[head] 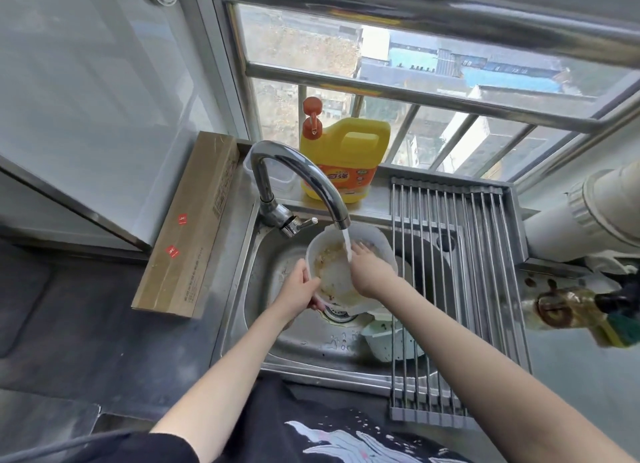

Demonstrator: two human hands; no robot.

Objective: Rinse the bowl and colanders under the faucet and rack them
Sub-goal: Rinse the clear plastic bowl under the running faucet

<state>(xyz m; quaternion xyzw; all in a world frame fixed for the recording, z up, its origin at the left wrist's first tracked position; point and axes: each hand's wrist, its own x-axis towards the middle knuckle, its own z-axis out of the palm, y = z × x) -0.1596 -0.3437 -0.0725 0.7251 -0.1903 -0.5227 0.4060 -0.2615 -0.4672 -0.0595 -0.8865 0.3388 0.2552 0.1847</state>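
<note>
The left hand (300,289) grips the bowl (332,272) under the faucet (298,178). The right hand (369,268) reaches inside, fingers blurred by water; its grip is unclear.

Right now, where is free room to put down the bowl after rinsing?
The rack over the sink's right side carries nothing; its bars are bare from the window sill to the front edge. The sink floor is crowded: a colander lies there, beneath the bowl held by the left hand.

Left hand (300,287) grips the soiled translucent plastic bowl (367,251) under the running curved steel faucet (294,172); right hand (369,268) rests inside it.
</note>
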